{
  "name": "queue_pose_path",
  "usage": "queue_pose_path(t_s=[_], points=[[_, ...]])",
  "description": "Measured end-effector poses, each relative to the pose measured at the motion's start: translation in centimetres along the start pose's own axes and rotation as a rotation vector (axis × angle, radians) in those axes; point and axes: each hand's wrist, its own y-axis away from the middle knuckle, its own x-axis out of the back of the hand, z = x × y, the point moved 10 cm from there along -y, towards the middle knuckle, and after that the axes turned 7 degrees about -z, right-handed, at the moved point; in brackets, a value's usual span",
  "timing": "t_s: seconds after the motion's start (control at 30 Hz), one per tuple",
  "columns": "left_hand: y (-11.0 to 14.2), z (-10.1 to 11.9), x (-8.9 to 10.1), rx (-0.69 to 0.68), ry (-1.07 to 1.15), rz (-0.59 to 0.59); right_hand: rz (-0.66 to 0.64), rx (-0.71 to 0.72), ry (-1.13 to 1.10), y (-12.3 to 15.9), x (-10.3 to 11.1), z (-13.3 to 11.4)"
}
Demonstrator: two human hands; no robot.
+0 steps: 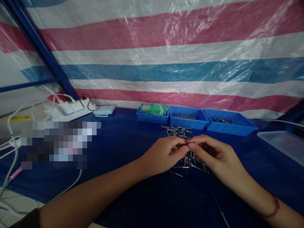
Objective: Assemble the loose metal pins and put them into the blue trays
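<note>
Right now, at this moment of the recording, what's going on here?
A person is working bare-handed: the left hand and right hand meet at the fingertips above a heap of thin metal pieces. Anything pinched there is too small to tell. Behind the heap, the left tray holds a green packet; the middle tray and right tray hold small metal parts.

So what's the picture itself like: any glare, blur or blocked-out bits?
Head view: white glare streaks the striped sheet; head view: coarse pixels mask a patch at left; head view: the thin metal pieces look soft, and whatever the left hand and right hand may pinch is unclear.
</note>
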Motion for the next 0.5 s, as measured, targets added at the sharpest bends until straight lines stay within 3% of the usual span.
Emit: queue_pose_path(t_s=[0.5], points=[[-0.05, -0.21, -0.02, 0.028, 0.008, 0.0, -0.011, 0.081, 0.043, 0.02, -0.22, -0.93]])
